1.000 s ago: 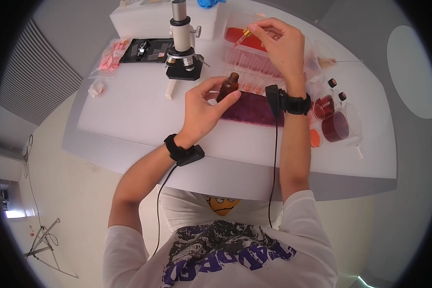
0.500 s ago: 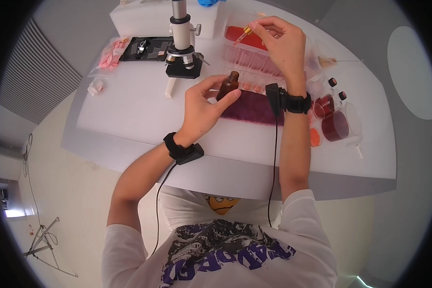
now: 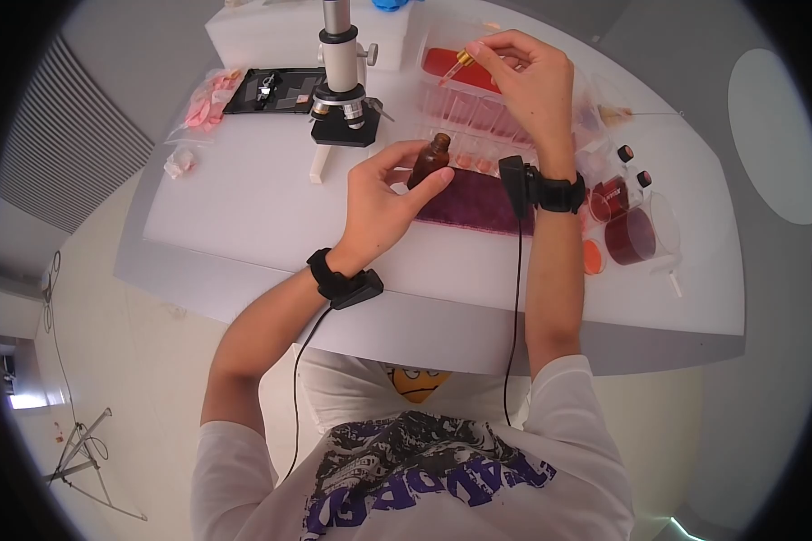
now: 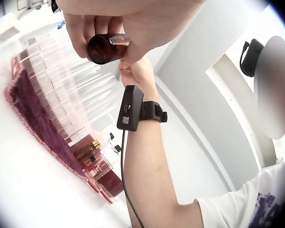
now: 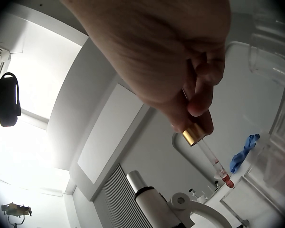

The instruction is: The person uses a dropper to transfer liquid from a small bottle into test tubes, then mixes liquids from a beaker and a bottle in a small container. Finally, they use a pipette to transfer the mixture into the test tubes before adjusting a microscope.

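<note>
My left hand (image 3: 379,203) grips a small amber glass bottle (image 3: 429,164) between thumb and fingers, its neck uncapped and pointing up. In the left wrist view the round base of the bottle (image 4: 99,50) faces the camera. Higher and to the right, my right hand (image 3: 537,86) pinches a dropper (image 3: 465,58) by its gold-collared top. The glass tube slants down to the left over a clear rack of tubes (image 3: 478,117). Red liquid sits at the tip of the dropper (image 5: 227,180) in the right wrist view. A dark purple cloth (image 3: 474,203) lies below the bottle.
A microscope (image 3: 343,72) stands left of the rack, beside a black tray (image 3: 284,90) and a bag of pink material (image 3: 212,104). At the right are a beaker of dark red liquid (image 3: 630,236) and small black caps (image 3: 625,154). A blue crumpled item (image 5: 244,153) lies at the back.
</note>
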{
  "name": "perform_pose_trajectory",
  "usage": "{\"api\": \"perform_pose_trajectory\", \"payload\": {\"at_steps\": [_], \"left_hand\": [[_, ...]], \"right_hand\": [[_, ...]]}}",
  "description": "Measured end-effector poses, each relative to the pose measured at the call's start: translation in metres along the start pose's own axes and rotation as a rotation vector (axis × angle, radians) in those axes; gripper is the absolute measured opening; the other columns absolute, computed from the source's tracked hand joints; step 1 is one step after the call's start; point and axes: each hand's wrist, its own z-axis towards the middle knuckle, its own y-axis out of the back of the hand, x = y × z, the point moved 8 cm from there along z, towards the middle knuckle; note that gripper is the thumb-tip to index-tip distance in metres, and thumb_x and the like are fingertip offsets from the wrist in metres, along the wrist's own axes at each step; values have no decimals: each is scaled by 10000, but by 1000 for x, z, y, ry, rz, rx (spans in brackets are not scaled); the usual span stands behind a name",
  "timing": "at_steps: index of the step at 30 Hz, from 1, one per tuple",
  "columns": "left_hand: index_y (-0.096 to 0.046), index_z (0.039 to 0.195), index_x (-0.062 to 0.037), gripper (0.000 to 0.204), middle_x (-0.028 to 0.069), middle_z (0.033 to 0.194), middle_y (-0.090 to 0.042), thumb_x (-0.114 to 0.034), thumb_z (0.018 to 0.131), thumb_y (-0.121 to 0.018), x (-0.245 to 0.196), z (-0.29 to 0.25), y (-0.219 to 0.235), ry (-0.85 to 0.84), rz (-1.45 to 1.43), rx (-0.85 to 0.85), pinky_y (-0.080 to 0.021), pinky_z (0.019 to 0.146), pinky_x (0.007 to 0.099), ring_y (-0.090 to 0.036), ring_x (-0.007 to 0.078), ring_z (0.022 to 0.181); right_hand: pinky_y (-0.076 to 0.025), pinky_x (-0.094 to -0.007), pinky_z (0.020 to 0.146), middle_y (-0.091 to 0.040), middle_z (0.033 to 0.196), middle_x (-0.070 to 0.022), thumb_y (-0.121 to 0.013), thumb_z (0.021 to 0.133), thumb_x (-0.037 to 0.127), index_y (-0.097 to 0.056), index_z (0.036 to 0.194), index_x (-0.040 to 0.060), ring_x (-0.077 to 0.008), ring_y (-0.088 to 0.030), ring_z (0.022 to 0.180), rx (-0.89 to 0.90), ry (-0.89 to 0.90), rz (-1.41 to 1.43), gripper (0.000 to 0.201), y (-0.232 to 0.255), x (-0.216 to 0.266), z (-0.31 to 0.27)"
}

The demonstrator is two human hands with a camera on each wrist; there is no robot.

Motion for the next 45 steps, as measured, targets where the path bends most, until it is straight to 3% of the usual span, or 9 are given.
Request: {"api": "perform_pose_trajectory", "payload": {"at_steps": [15, 17, 18, 20, 45], "left_hand": [[-775, 1324, 26, 430, 61, 1182, -807, -190, 972, -894, -2, -1, 0, -2, 6, -4, -606, 948, 320, -730, 123, 1023], [-774, 1324, 27, 430, 61, 1180, -806, -190, 972, -894, -2, -1, 0, -1, 7, -2, -606, 947, 321, -730, 123, 1023], [-775, 1322, 27, 429, 61, 1178, -805, -190, 972, -895, -2, -1, 0, -3, 2, -4, -605, 946, 321, -729, 123, 1021], [-776, 1321, 26, 428, 61, 1176, -805, -190, 972, -896, -1, 0, 0, -6, -2, -7, -605, 945, 321, -728, 122, 1019], [-764, 1330, 40, 438, 69, 1150, -803, -167, 967, -892, -3, -1, -1, -5, 6, 8, -612, 946, 321, -732, 126, 1029]], "right_hand": [[-607, -309, 799, -857, 962, -82, -885, 950, 284, -852, 1022, 36, -184, -808, 853, 8, -13, -23, 261, -2, -1, 0], [-511, -211, 652, -824, 851, -7, -893, 977, 274, -865, 1068, 48, -39, -674, 727, -4, 45, -15, 246, -3, -3, 1], [-511, -211, 652, -824, 851, -7, -893, 977, 274, -865, 1068, 48, -39, -674, 727, -4, 45, -14, 246, -2, -1, 0], [-607, -305, 798, -856, 963, -84, -887, 947, 282, -853, 1025, 28, -183, -807, 856, 16, -21, 14, 268, -2, -1, 0], [-605, -323, 793, -842, 960, -74, -883, 947, 285, -854, 1024, 33, -201, -807, 867, 33, -16, -53, 266, -4, -1, -1]]}}
